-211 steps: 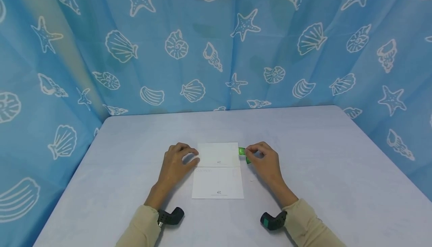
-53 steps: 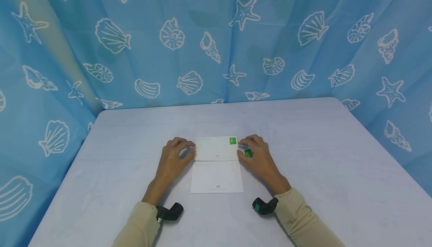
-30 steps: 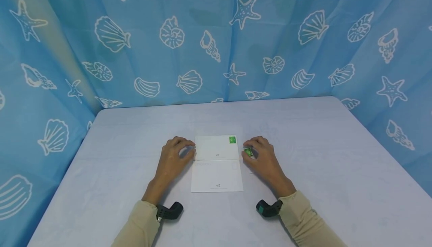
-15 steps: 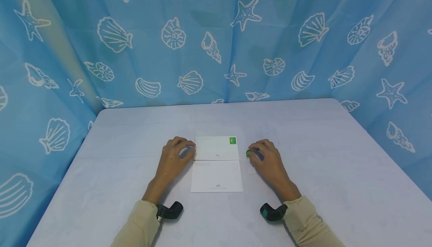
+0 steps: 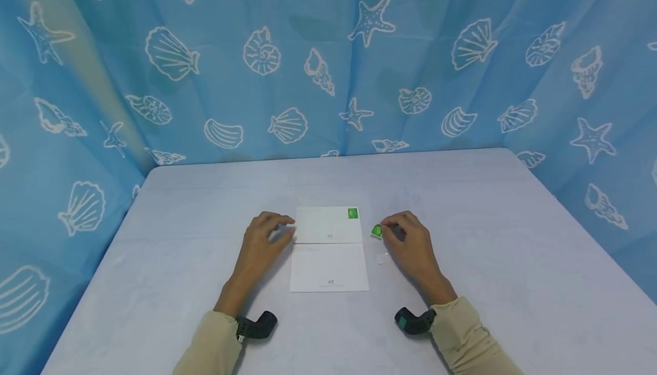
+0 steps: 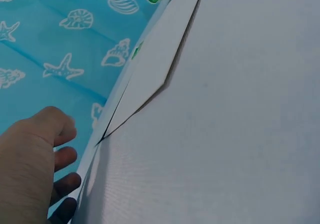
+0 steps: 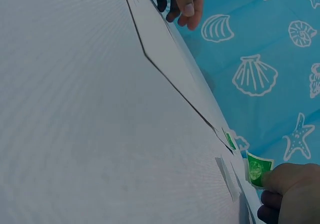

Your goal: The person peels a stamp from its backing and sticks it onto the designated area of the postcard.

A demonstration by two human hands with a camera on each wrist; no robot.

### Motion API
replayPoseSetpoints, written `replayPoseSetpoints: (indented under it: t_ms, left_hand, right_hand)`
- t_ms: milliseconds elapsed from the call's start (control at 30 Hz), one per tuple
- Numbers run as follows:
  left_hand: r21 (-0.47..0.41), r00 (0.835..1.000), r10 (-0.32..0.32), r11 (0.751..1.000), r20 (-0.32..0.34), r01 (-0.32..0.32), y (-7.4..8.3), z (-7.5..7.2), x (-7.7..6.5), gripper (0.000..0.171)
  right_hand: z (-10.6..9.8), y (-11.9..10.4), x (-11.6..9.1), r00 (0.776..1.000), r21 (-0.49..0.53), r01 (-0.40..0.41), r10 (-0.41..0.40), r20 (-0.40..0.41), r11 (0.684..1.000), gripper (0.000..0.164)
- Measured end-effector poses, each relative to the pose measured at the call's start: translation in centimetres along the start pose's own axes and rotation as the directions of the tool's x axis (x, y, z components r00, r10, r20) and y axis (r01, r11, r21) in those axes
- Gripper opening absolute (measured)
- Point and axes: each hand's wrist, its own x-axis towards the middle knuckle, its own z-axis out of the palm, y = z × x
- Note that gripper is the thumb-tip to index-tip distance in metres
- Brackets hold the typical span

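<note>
Two white postcards lie edge to edge, a far card (image 5: 323,224) and a near card (image 5: 329,269). A green stamp (image 5: 352,213) sits in the far card's upper right corner. To the right of the cards, my right hand (image 5: 412,244) pinches a second green stamp (image 7: 258,170) between thumb and fingertips, held up by one edge. My left hand (image 5: 259,249) hovers at the left edge of the far card, its thumb and fingers loosely bent with a gap between them and nothing held.
A small pale slip of paper (image 5: 382,258) lies right of the near card. The white-covered table (image 5: 231,192) ends at a blue curtain (image 5: 328,61) printed with shells and starfish. A black wrist device (image 5: 258,325) sits on each cuff.
One stamp has gone from my right hand onto the far card. My right hand has since moved right and lifted the second stamp, uncovering the pale slip; my left hand has eased off the card.
</note>
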Motion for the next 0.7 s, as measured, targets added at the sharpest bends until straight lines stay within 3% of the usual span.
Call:
replayPoseSetpoints:
  t_ms: [133,400,700]
  left_hand:
    - [-0.054,0.998,-0.056,0.997,0.005,0.056,0.5,0.0,-0.4,0.018]
    - [-0.103,0.994,-0.108,0.989,-0.024,0.105,0.8,0.1,-1.1,0.016]
    - [-0.122,0.994,-0.100,0.988,-0.054,0.093,1.4,0.1,-1.8,0.014]
  right_hand:
    - [-0.1,-0.1,-0.1,0.999,0.024,-0.028,0.028,-0.018,0.999,0.007]
    - [0.1,-0.2,-0.4,0.998,0.028,-0.062,0.062,-0.024,0.998,0.008]
    - [0.0,-0.7,-0.6,0.998,0.054,-0.019,0.022,-0.050,0.998,0.007]
